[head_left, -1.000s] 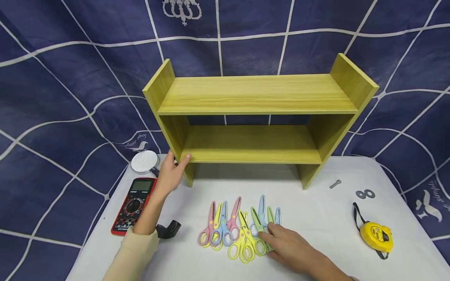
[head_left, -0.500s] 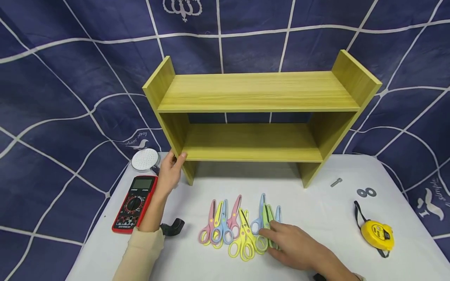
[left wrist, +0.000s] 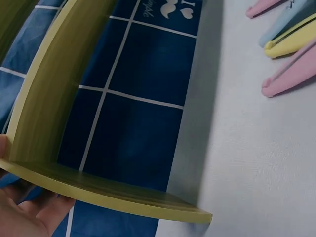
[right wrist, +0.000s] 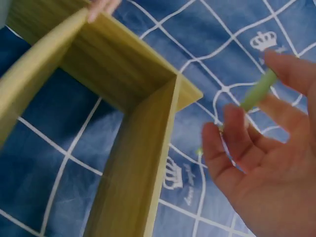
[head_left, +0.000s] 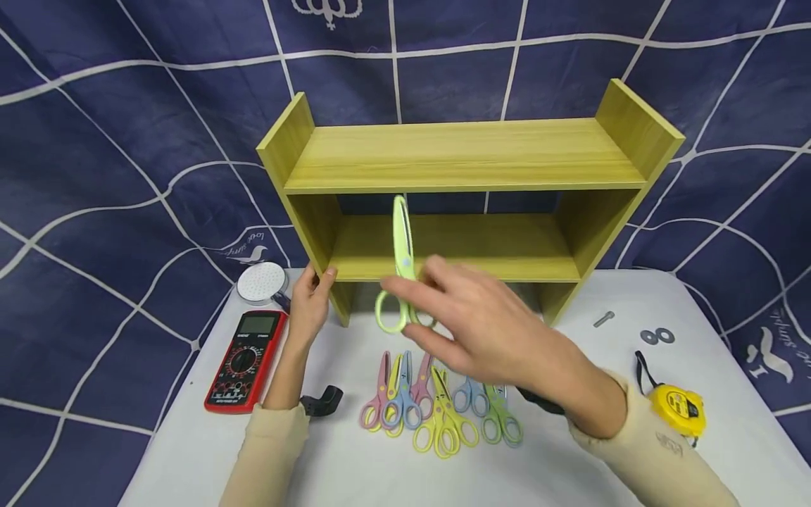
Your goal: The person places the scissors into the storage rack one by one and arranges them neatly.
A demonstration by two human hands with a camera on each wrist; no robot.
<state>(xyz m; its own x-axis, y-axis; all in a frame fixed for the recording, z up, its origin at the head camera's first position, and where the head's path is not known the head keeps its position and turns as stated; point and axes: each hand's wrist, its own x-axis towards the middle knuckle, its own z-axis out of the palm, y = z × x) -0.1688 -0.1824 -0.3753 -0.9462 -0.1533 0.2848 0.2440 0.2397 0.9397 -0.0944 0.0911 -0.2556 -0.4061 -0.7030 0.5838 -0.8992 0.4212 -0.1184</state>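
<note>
My right hand [head_left: 491, 324] pinches a pair of light green scissors [head_left: 403, 239] by the handles. The blades point up, in front of the lower board of a two-tier wooden shelf [head_left: 462, 158]. In the right wrist view part of the green scissors [right wrist: 259, 91] shows between thumb and fingers, blurred. My left hand [head_left: 308, 310] grips the shelf's left side panel near the lower board; in the left wrist view its fingers [left wrist: 54, 212] lie behind the panel edge. Below, on the table, lie pink, yellow, blue and green scissors [head_left: 443, 415] in an overlapping row.
At left are a white shower head [head_left: 261, 282], a red and black multimeter [head_left: 246, 360] and a black bent pipe piece [head_left: 324, 401]. At right lie a bolt [head_left: 604, 319], two washers [head_left: 657, 336] and a yellow tape measure [head_left: 678, 407]. A blue checked cloth [head_left: 456, 84] hangs behind.
My right hand has lifted one pair of green scissors from the right end of the row and carried it up and left before the shelf. My left hand keeps its grip on the panel.
</note>
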